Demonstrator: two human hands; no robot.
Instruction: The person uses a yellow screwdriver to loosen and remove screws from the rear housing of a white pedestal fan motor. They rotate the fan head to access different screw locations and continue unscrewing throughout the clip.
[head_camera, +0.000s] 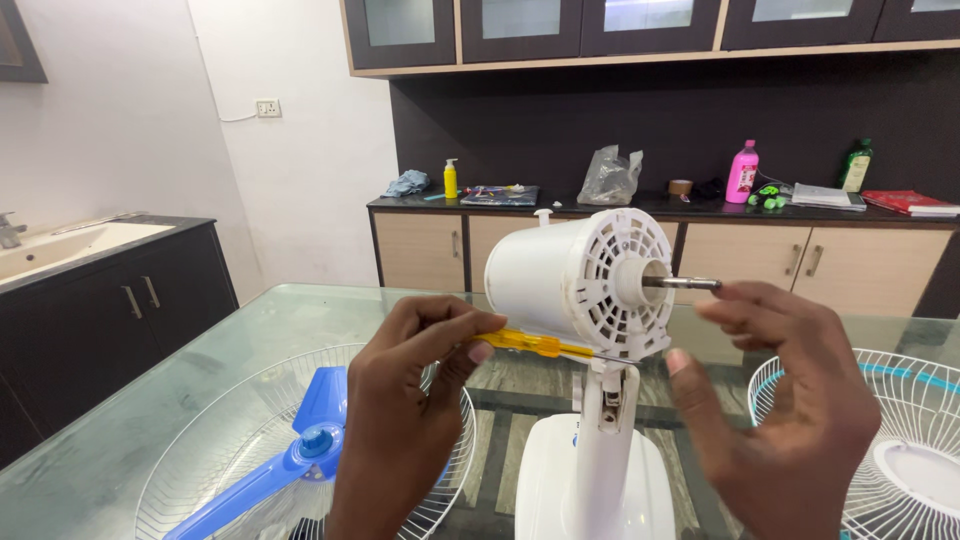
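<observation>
The fan motor housing (570, 280), white and drum-shaped with a slotted front face, is standing on its white stand (603, 440) near the front edge of the glass surface (300, 305), with its bare metal shaft (682, 284) pointing toward the right hand (775, 400). In the head view, the left hand (410, 400) is closing its fingers around a yellow-handled screwdriver (530, 344) and is pressing its tip in at the lower edge of the housing face, while the right hand is hovering open, fingers curled near the shaft but gripping nothing. From here the screwdriver tip is likely to slip off, since the right hand is not bracing the housing, and a slip could scratch the plastic or jab the open fingers just beside it; a hard sideways push could also be tipping the stand on the smooth glass. The blue fan blade (300, 450) is lying inside a white wire grille (200, 450) at the left of the surface, and a second grille (880, 430) is lying at the right, both close enough to be knocked by an elbow. Beyond, a dark counter (640, 205) is carrying a pink bottle (742, 172), a yellow bottle (451, 180), a clear bag (610, 178) and books, under glass-fronted cabinets; a sink (60, 245) is sitting at the left wall.
</observation>
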